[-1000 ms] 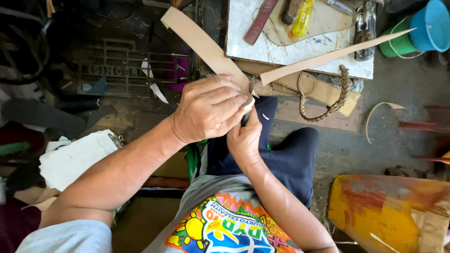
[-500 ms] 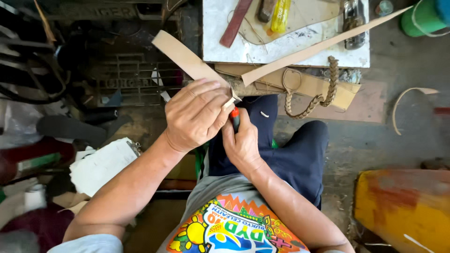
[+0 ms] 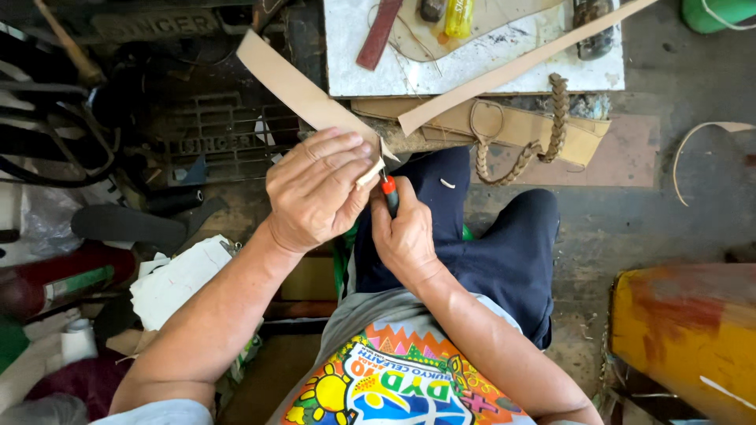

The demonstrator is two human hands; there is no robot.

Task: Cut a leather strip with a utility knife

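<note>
White square slab (image 3: 472, 71) served as work surface, top centre, scuffed with dark marks. On it lay a dark red flat strip (image 3: 379, 33), tilted; a yellow tube (image 3: 457, 16) near the top edge; a tan leather cut-out piece (image 3: 504, 17) under the tube; a dark metal tool (image 3: 592, 31) at the right edge. Beneath the slab's near edge sat folded tan leather sheets (image 3: 520, 130), a braided brown cord (image 3: 551, 126) looped over them. Grey concrete floor (image 3: 646, 228) spread to the right; on it a thin curved pale leather offcut (image 3: 697, 149) and a flat brown board (image 3: 622, 153). Lower left floor held a white crumpled rag (image 3: 181, 279).
</note>
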